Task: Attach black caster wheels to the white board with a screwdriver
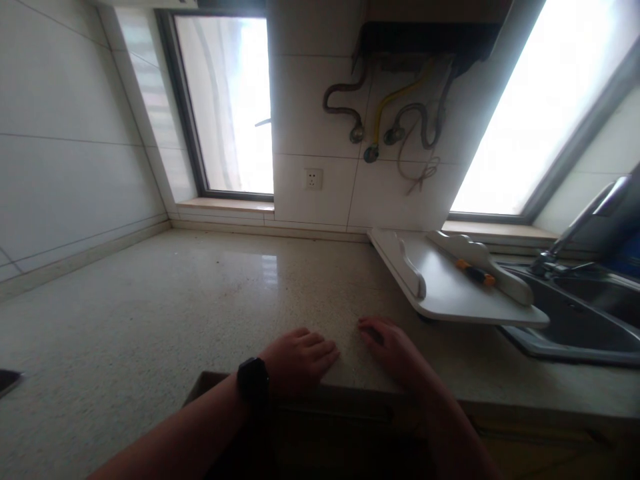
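My left hand (300, 357), with a black watch (253, 379) on its wrist, rests palm down at the front edge of the stone countertop (210, 313). Its fingers lie loosely side by side, pointing right, and hold nothing. To the right, my right hand (387, 343) touches the countertop with fingers gently bent and a gap between thumb and fingers. Nothing shows in it. Nearest to that hand is a white board with wavy side rails (445, 280), overlapping the sink's left edge. A screwdriver with an orange and black handle (475, 273) lies on the board.
At the right is a metal sink (590, 327) with a tall faucet (583, 223). Hoses and a yellow pipe (383, 110) hang on the tiled wall above a socket (313, 179). A window (225, 107) stands at the left. Drawers (340, 433) are below the counter edge.
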Motion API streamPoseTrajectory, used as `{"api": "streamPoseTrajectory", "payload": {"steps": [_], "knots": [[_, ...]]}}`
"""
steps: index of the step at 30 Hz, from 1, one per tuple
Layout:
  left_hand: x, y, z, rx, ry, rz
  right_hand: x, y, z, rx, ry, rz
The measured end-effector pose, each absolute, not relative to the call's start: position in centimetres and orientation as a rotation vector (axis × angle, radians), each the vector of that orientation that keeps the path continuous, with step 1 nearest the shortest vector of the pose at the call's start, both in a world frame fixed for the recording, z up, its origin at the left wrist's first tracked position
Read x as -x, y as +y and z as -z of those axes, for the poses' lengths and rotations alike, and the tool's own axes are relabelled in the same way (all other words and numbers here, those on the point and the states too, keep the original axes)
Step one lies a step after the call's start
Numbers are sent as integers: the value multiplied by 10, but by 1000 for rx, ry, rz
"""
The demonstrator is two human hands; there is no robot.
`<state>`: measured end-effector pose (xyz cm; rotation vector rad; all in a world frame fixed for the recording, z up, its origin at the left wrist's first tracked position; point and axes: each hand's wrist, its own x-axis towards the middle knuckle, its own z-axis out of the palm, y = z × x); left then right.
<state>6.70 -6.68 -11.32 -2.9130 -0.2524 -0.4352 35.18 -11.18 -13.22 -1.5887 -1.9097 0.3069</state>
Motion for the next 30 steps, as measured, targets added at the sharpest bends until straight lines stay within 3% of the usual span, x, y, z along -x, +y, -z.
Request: {"api": "streamPoseTrajectory", "payload": {"steps": [30], "knots": [[-82, -87, 125, 2758, 64, 481, -349, -121, 126, 1600, -1833, -331]]}}
